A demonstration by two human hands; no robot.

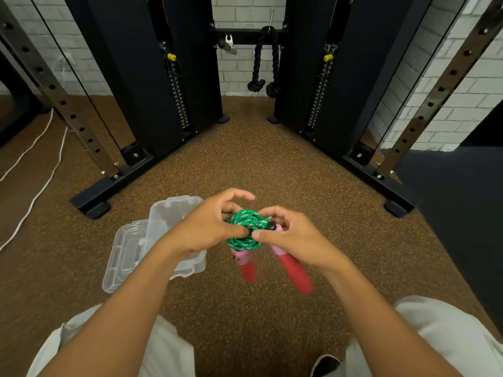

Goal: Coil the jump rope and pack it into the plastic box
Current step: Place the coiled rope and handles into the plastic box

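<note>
The green braided jump rope (246, 227) is wound into a tight bundle held above the floor between both hands. My left hand (209, 224) grips the bundle from the left, thumb pressed into its middle. My right hand (288, 235) pinches the bundle's right side near the top of one handle. Two red handles with pink collars hang down from the bundle: one (246, 266) below it, the other (295, 270) angled to the right. The clear plastic box (166, 221) stands open on the floor just left of the hands, partly hidden by my left forearm.
The box's clear lid (122, 259) lies flat beside it on the speckled brown floor (245, 164). Black gym machine columns (152, 77) and their base feet flank the space ahead. A white cable (35, 191) runs at the left. My knees are at the bottom.
</note>
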